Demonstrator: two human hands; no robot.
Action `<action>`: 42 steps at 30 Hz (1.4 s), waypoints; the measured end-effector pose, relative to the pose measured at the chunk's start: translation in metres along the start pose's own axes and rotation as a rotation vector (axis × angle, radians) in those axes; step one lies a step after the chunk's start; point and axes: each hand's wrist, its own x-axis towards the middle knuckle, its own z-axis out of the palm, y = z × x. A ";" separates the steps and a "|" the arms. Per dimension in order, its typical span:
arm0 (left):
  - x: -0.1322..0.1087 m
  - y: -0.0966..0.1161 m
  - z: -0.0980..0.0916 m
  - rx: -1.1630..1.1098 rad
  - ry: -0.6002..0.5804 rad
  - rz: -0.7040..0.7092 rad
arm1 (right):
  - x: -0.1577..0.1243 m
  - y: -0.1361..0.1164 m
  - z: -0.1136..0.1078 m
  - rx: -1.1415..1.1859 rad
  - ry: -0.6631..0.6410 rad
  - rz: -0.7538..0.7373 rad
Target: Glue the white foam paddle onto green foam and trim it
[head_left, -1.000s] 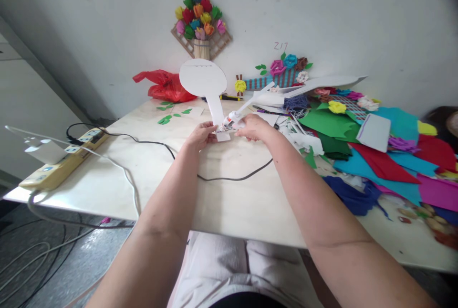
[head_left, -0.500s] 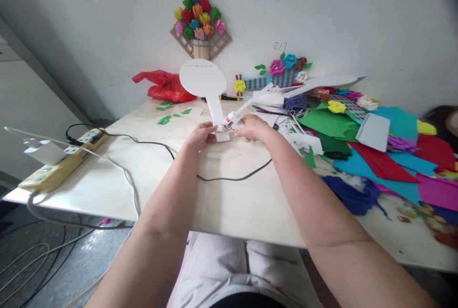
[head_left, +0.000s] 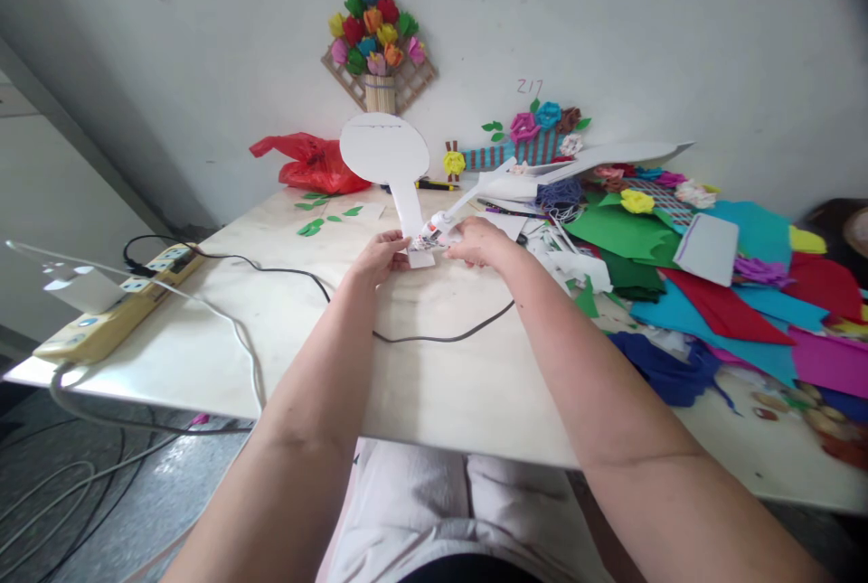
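Note:
A white card cutout (head_left: 384, 149) with a round top and a narrow stem stands up from the table, its lower end by my hands. My left hand (head_left: 386, 256) pinches the foot of the stem from the left. On the right, my right hand (head_left: 478, 242) is closed around a small white glue gun (head_left: 439, 221) with an orange mark, its tip pointing down-left at the card's base. The gun's body is partly hidden by my fingers. A black cord (head_left: 448, 339) loops across the table near my right wrist.
A yellow power strip (head_left: 101, 330) with a white charger lies at the left edge. Green paper leaves (head_left: 312, 227) and a red plastic bag (head_left: 318, 167) lie further back. Coloured paper sheets (head_left: 617, 230), scraps and blue yarn (head_left: 561, 194) crowd the right side. Paper flowers (head_left: 376, 27) hang on the wall.

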 end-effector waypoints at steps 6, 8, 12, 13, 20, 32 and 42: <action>-0.001 0.001 0.000 0.010 -0.008 0.000 | -0.001 -0.001 0.000 0.003 -0.005 -0.001; 0.000 0.000 0.000 0.013 -0.010 0.001 | -0.002 -0.001 0.000 0.005 -0.005 0.002; 0.000 0.001 0.000 0.010 0.000 -0.005 | -0.002 -0.002 -0.001 0.009 -0.008 0.009; -0.001 0.001 0.001 0.007 -0.001 -0.005 | -0.002 -0.002 -0.001 0.009 -0.007 0.010; 0.000 0.000 0.001 0.010 0.007 0.003 | 0.000 -0.001 0.001 0.007 -0.009 -0.002; 0.001 -0.001 0.004 0.040 0.062 0.016 | -0.003 -0.002 -0.006 0.005 0.007 -0.047; -0.001 -0.001 0.003 0.023 0.070 0.010 | -0.016 0.000 -0.021 0.101 0.106 -0.061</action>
